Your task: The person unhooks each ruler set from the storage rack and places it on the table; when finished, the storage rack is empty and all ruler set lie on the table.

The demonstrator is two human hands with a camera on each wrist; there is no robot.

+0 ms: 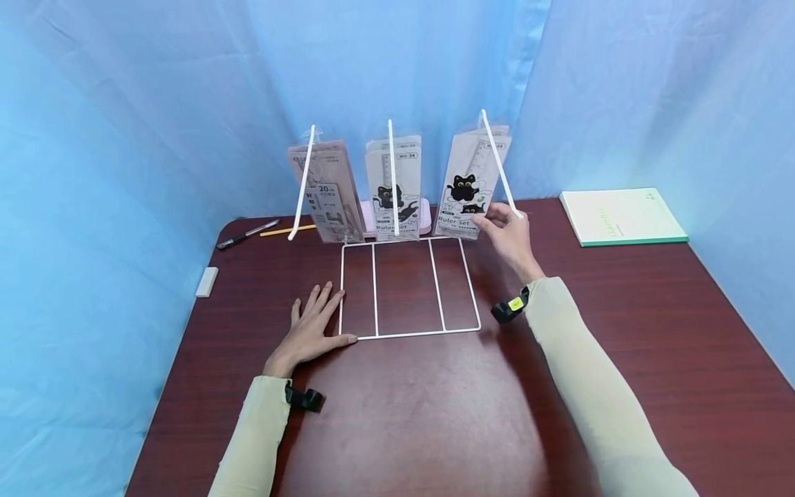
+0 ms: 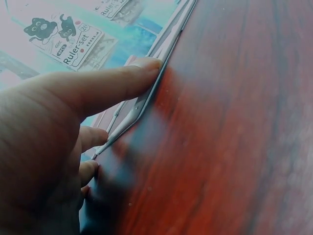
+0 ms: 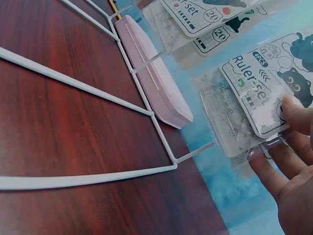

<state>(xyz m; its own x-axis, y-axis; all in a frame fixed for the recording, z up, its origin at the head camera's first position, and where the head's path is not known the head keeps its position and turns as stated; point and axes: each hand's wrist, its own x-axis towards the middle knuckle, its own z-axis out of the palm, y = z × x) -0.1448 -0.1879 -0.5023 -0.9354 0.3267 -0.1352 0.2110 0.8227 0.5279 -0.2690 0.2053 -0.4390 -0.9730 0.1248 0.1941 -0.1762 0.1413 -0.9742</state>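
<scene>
A white wire rack [image 1: 410,336] has its base flat on the table, and packs hang from its three prongs. My right hand [image 1: 512,238] pinches the lower right edge of the right ruler set [image 1: 462,186], thumb in front and fingers behind in the right wrist view. This clear pack shows black cats and hangs tilted from the right prong [image 1: 499,160]. Another cat ruler set [image 1: 380,183] hangs in the middle, and a pinkish ruler pack [image 1: 335,197] on the left. My left hand [image 1: 308,333] lies spread at the base's front left corner, its thumb [image 2: 122,83] touching the wire.
Behind the rack lies a pink case [image 3: 151,73], partly hidden by the packs. A black pen [image 1: 248,235], a yellow pencil [image 1: 279,232] and a white eraser [image 1: 207,281] are at the left. At the right back is a notebook [image 1: 621,217]. Blue curtains [image 1: 404,62] enclose the table.
</scene>
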